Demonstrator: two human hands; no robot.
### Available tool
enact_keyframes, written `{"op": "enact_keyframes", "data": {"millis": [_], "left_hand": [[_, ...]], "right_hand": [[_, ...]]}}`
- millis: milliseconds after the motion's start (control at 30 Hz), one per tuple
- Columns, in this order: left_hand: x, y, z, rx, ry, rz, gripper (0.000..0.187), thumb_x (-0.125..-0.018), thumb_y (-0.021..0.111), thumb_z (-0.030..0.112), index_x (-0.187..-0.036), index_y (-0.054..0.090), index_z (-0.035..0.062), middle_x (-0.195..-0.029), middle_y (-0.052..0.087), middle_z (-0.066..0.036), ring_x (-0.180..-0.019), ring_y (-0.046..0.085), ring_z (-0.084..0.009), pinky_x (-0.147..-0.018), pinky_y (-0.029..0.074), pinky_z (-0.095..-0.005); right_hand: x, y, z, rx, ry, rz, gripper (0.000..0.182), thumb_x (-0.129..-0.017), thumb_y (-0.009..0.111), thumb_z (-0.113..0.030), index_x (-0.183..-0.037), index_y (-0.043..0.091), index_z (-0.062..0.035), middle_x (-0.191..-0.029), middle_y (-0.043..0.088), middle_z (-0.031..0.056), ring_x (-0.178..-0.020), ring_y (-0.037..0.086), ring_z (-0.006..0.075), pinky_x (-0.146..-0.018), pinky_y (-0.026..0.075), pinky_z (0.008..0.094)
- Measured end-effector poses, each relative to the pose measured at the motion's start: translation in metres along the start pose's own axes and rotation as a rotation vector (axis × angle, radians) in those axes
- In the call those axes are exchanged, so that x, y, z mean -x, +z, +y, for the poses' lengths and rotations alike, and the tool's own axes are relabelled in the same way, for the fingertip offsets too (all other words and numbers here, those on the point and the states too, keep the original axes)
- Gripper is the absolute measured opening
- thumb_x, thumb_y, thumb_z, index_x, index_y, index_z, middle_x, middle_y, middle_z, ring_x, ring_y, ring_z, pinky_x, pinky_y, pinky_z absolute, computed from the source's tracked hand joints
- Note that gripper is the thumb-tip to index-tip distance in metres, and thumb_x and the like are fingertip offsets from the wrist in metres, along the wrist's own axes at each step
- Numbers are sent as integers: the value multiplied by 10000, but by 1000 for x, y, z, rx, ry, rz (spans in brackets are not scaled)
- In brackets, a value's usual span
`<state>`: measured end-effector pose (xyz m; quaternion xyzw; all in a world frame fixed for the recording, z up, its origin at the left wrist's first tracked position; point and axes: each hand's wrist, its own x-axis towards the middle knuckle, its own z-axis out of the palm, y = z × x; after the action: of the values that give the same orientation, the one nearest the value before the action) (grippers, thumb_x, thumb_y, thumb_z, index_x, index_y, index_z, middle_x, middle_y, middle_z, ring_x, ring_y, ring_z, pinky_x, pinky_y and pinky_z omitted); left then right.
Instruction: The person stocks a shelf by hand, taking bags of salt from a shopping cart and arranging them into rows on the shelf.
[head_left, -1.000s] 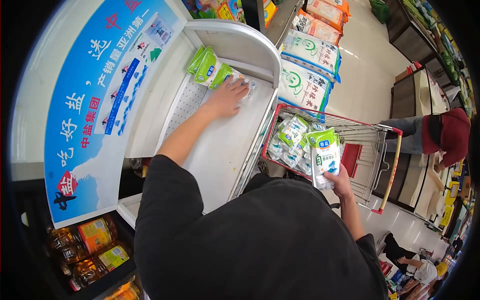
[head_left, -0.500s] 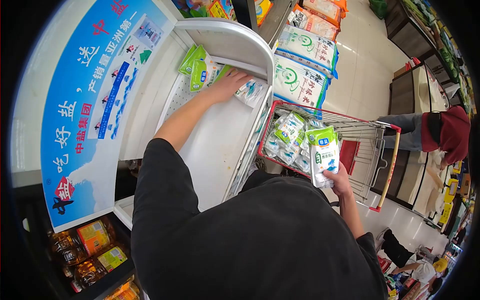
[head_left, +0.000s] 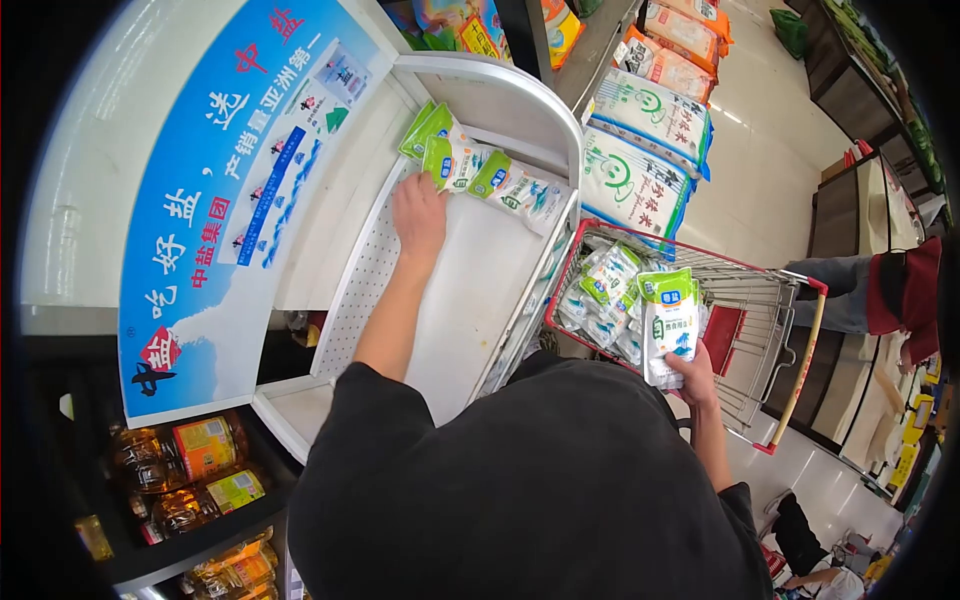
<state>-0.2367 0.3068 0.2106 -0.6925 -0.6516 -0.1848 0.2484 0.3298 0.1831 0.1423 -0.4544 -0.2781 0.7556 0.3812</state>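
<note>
My left hand [head_left: 418, 215] is at the lower left edge of a green-and-white salt packet [head_left: 455, 165] on the white display shelf [head_left: 465, 270]. Its fingers are bent and pressed together at the packet's green end, and the fingertips are partly hidden. Another salt packet [head_left: 520, 190] lies flat to the right of it, and more green-topped packets [head_left: 428, 128] lean behind at the left. Over the shopping cart, my right hand [head_left: 692, 375] grips the lower end of an upright salt packet [head_left: 668, 320], thumb across its front.
The red-rimmed shopping cart [head_left: 735, 265] holds several salt packets [head_left: 608, 275] beside the shelf. Large rice bags [head_left: 640, 180] are stacked beyond it. A blue sign panel [head_left: 215, 230] rises at the left, above oil bottles [head_left: 195, 465]. A person in red [head_left: 900, 290] stands at the right.
My left hand has left the right-hand packet on the shelf and moved left to the neighbouring packet's edge. My right hand still holds its packet. The whole view has shifted slightly.
</note>
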Motion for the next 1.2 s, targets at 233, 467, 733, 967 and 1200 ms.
{"op": "enact_keyframes", "data": {"millis": [233,467,733,967,1200], "left_hand": [[-3,22,-8,250,-503,-85,427,-873,831,153,-1211,660,-43,-1090,725,-273,-983,710,-460,-781,541,-545],[-58,-2,-14,222,-414,-147,372,-854,837,125,-1155,707,-51,-929,737,-285,-902,715,-485,-794,553,-547],[-61,8,-17,190,-363,-238,388,-894,811,149,-1168,656,-79,-931,721,-323,-898,707,-504,-773,552,-561],[-63,3,-26,177,-317,-177,315,-969,755,223,-1032,625,-56,-811,713,-297,-809,723,-487,-697,567,-572],[-76,-17,-24,162,-299,-352,356,-989,736,255,-1142,655,-56,-825,703,-303,-842,704,-496,-727,546,-571]], "right_hand": [[-12,15,-14,57,0,-68,633,-838,862,-21,-1390,562,62,-1235,744,144,-1044,759,221,-936,615,381],[-10,11,-14,61,19,-76,593,-846,847,-5,-1372,580,61,-1221,751,142,-1033,760,212,-925,618,373],[-5,2,-3,33,12,-56,561,-868,836,1,-1366,583,48,-1215,752,135,-1029,762,214,-909,625,374],[-4,9,-4,39,50,-87,608,-862,846,4,-1394,556,44,-1224,747,133,-1031,760,215,-908,629,383],[-6,14,0,49,25,-96,628,-850,853,8,-1398,552,50,-1227,744,137,-1046,756,219,-914,630,385]]}}
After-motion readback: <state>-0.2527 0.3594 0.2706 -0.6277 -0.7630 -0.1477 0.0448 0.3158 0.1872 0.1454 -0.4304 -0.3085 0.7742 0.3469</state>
